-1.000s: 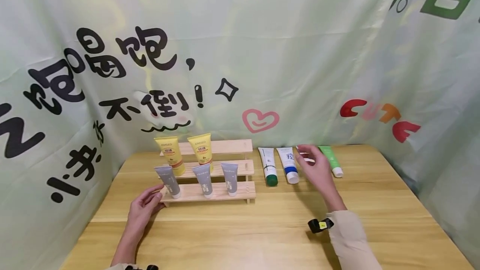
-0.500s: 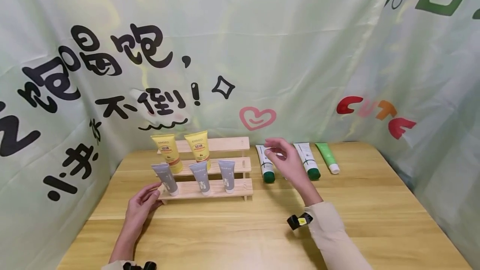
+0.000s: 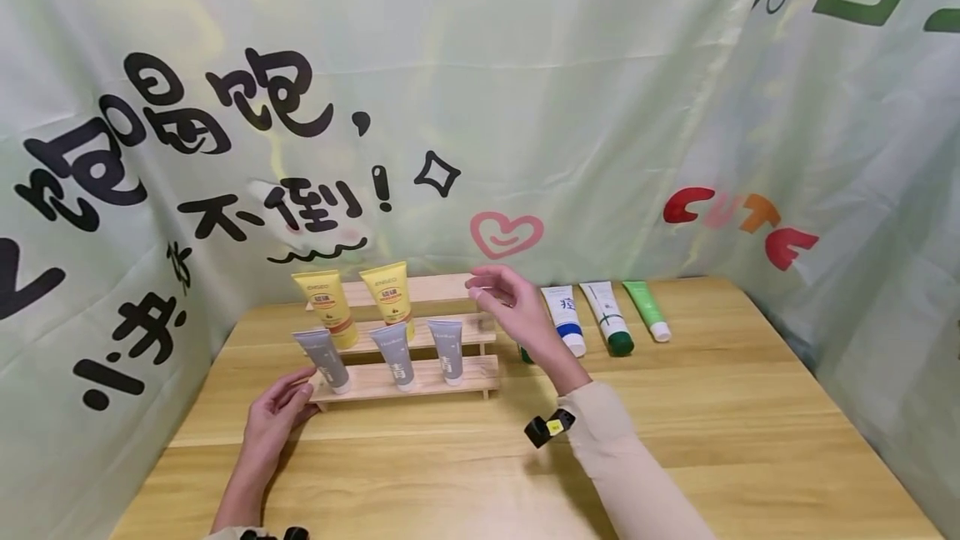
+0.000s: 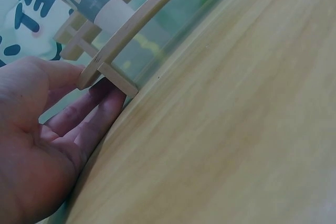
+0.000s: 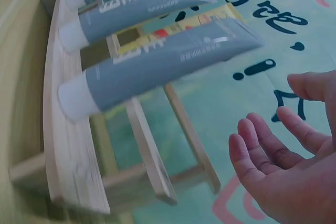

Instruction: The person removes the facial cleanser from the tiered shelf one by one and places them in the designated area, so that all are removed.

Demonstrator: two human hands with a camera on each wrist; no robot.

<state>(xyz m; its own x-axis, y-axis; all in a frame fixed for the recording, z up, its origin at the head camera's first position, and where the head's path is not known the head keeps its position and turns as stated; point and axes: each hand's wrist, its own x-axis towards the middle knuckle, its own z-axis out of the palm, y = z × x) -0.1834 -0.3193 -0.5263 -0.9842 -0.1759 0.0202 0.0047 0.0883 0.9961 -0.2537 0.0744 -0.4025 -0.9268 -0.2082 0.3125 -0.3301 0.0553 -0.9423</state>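
At the left end of a three-tier wooden rack (image 3: 478,370), my left hand (image 3: 272,417) grips the front tier. Its thumb lies on the board and the fingers reach underneath in the left wrist view. Three grey tubes (image 3: 447,352) stand cap-down on that tier; two yellow tubes (image 3: 388,298) stand on the middle one. My right hand (image 3: 519,315) is in the air by the rack's upper right end, fingers loosely bent and holding nothing. In the right wrist view, the hand (image 5: 302,156) is apart from the rack and its grey tubes (image 5: 157,66).
Right of the rack, a white tube with a blue band (image 3: 564,322), a white tube with a green cap (image 3: 607,319) and a green tube (image 3: 647,311) lie on the wooden table (image 3: 712,440). Another green cap (image 3: 527,354) shows behind my right forearm. A printed curtain (image 3: 600,148) hangs behind.
My right hand has moved left from the lying tubes to the rack's right end, uncovering the white tube with a green cap. My left hand stays at the rack. The head view has shifted slightly.
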